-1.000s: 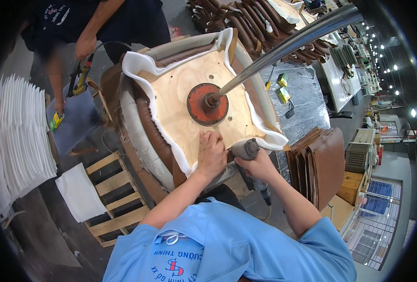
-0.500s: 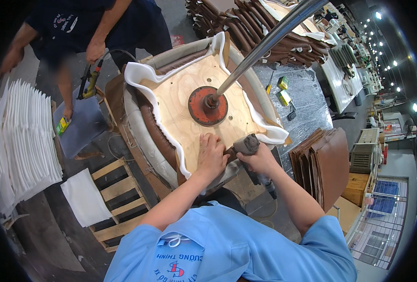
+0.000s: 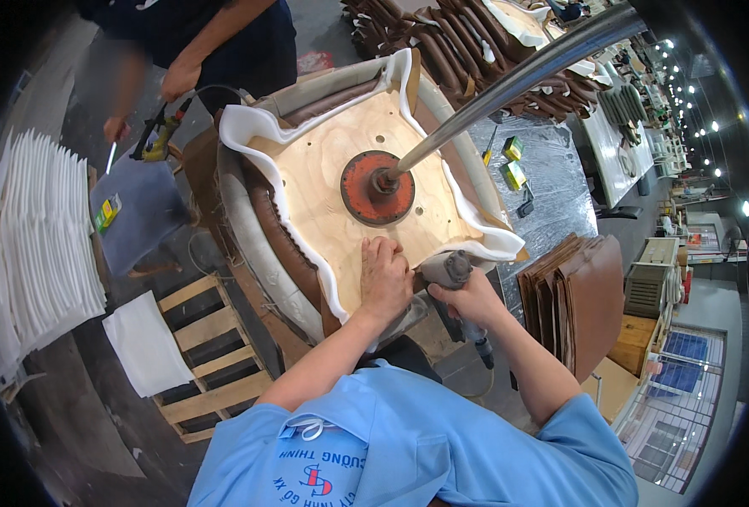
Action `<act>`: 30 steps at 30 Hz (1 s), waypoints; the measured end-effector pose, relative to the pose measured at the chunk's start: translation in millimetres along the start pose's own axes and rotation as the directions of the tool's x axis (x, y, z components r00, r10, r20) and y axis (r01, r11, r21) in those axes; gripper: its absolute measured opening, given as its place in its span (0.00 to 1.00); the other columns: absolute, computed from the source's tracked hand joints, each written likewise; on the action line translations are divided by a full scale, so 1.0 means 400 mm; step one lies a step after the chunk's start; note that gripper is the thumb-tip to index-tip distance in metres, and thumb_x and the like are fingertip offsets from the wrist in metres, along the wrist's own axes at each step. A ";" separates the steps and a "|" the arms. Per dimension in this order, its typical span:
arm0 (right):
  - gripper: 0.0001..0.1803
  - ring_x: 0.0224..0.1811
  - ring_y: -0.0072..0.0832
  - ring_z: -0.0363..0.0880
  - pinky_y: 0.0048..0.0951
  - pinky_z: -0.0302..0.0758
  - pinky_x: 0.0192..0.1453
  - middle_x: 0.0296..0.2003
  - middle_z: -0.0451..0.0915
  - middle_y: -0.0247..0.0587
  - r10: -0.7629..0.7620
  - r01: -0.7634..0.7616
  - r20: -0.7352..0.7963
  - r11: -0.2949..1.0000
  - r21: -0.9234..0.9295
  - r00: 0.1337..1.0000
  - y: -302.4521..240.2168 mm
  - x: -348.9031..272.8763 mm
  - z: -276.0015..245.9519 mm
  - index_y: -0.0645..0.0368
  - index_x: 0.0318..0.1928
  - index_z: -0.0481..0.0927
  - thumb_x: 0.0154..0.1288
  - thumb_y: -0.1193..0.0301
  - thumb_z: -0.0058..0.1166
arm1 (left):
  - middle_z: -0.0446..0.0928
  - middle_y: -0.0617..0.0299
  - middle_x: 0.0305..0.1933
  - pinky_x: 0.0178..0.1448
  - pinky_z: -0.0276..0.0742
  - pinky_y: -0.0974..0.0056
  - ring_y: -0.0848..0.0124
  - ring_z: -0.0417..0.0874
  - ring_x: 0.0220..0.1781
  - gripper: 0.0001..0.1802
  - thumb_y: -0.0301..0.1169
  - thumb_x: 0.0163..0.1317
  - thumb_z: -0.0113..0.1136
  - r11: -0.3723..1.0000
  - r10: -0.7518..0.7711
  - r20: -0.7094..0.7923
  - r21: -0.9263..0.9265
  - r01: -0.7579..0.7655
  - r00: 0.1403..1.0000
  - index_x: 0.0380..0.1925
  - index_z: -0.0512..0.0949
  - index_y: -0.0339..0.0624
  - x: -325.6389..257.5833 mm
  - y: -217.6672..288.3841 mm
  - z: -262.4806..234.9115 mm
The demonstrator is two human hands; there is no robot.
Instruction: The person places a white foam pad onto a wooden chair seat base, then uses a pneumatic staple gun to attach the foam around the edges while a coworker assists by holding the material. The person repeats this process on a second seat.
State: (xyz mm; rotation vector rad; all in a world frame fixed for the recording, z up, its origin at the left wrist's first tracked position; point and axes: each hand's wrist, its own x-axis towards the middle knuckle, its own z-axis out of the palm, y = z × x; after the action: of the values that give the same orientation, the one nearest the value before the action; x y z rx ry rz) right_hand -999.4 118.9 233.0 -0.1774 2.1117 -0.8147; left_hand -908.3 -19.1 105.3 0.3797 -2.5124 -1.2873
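Observation:
A square plywood seat board lies underside up, edged by white padding and a brown upholstery cover. A red round plate with a metal rod presses on its middle. At the board's near edge, my left hand is closed with bent fingers over the cover's edge; its fingertips are partly hidden. Just right of it, my right hand grips a grey pneumatic staple gun, its nose close to the near edge. An air hose fitting hangs below its handle.
A person in dark clothes stands at the far left, with another staple gun near one hand. White padding sheets are stacked left, above a wooden pallet. Brown leather pieces stand right, beside a plastic-covered table.
My staple gun has tilted slightly and shifted a little at the near edge; my left hand stays nearly in place. The other person's lower hand has moved up off the green-yellow box.

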 end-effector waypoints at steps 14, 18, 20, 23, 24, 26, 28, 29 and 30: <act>0.16 0.20 0.22 0.79 0.30 0.75 0.27 0.26 0.84 0.34 -0.012 0.012 -0.005 1.000 -0.011 1.000 0.017 0.010 0.003 0.59 0.52 0.87 0.68 0.65 0.70 | 0.73 0.48 0.65 0.84 0.48 0.32 0.42 0.63 0.76 0.07 0.29 0.53 0.74 0.999 0.038 0.000 0.029 -0.038 0.999 0.27 0.84 0.41 -0.011 -0.021 -0.025; 0.16 0.20 0.21 0.78 0.29 0.75 0.27 0.27 0.84 0.34 -0.003 0.003 0.025 1.000 -0.004 1.000 0.014 -0.005 0.022 0.60 0.52 0.86 0.68 0.66 0.70 | 0.73 0.49 0.66 0.84 0.47 0.32 0.42 0.63 0.76 0.07 0.29 0.53 0.74 1.000 0.012 -0.019 0.017 -0.012 1.000 0.26 0.84 0.41 -0.015 -0.025 -0.013; 0.16 0.20 0.21 0.78 0.29 0.75 0.26 0.26 0.83 0.34 -0.014 0.014 0.028 1.000 0.018 1.000 0.011 -0.005 0.030 0.60 0.52 0.86 0.68 0.66 0.70 | 0.73 0.49 0.66 0.84 0.46 0.32 0.42 0.63 0.76 0.07 0.29 0.54 0.74 1.000 0.008 -0.019 0.014 -0.007 1.000 0.26 0.83 0.41 -0.017 -0.027 -0.012; 0.15 0.20 0.21 0.77 0.29 0.74 0.26 0.26 0.82 0.34 -0.001 0.001 0.014 1.000 0.003 1.000 -0.005 -0.004 0.041 0.60 0.51 0.86 0.68 0.67 0.70 | 0.72 0.48 0.66 0.84 0.47 0.32 0.42 0.63 0.76 0.07 0.28 0.54 0.74 0.999 0.030 -0.026 0.024 -0.029 0.999 0.29 0.83 0.40 -0.019 -0.028 -0.014; 0.15 0.20 0.21 0.77 0.29 0.74 0.26 0.25 0.82 0.33 0.009 -0.009 0.002 1.000 -0.001 1.000 -0.013 -0.003 0.043 0.60 0.51 0.86 0.68 0.67 0.70 | 0.72 0.48 0.67 0.83 0.47 0.32 0.42 0.63 0.76 0.08 0.27 0.54 0.74 0.999 0.042 -0.029 0.032 -0.041 0.999 0.31 0.83 0.40 -0.020 -0.029 -0.017; 0.14 0.20 0.21 0.77 0.29 0.74 0.26 0.25 0.82 0.33 0.029 -0.029 -0.012 0.999 -0.019 1.000 -0.021 -0.002 0.045 0.60 0.50 0.85 0.68 0.67 0.69 | 0.71 0.48 0.68 0.83 0.51 0.34 0.42 0.63 0.76 0.10 0.24 0.53 0.73 0.998 0.055 0.018 0.025 -0.055 0.998 0.35 0.82 0.39 -0.015 -0.037 -0.030; 0.14 0.20 0.21 0.77 0.30 0.74 0.26 0.25 0.82 0.34 0.052 -0.053 -0.018 0.998 -0.044 0.999 -0.021 0.001 0.040 0.61 0.49 0.85 0.68 0.67 0.69 | 0.70 0.47 0.69 0.82 0.55 0.38 0.42 0.63 0.76 0.13 0.21 0.52 0.72 0.997 0.083 0.041 -0.005 -0.083 0.996 0.39 0.81 0.38 -0.006 -0.051 -0.052; 0.14 0.20 0.22 0.77 0.29 0.74 0.26 0.25 0.82 0.34 0.038 -0.038 -0.013 0.999 -0.015 0.999 -0.010 0.003 0.037 0.61 0.49 0.85 0.68 0.67 0.69 | 0.70 0.46 0.69 0.81 0.57 0.39 0.42 0.64 0.76 0.15 0.20 0.51 0.71 0.994 0.100 0.044 -0.036 -0.098 0.994 0.40 0.81 0.38 -0.006 -0.060 -0.066; 0.14 0.20 0.22 0.78 0.29 0.74 0.26 0.25 0.82 0.34 0.024 -0.024 -0.009 1.000 0.014 1.000 0.001 0.004 0.035 0.62 0.48 0.85 0.68 0.67 0.69 | 0.69 0.46 0.70 0.81 0.59 0.41 0.42 0.64 0.76 0.16 0.18 0.51 0.71 0.991 0.117 0.047 -0.068 -0.113 0.992 0.41 0.80 0.37 -0.003 -0.063 -0.073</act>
State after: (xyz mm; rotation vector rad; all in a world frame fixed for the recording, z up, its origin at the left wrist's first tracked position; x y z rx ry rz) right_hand -989.7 111.9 225.6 -0.1413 2.1120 -0.8173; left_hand -893.8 -54.8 100.8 0.1867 -2.4863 -1.3452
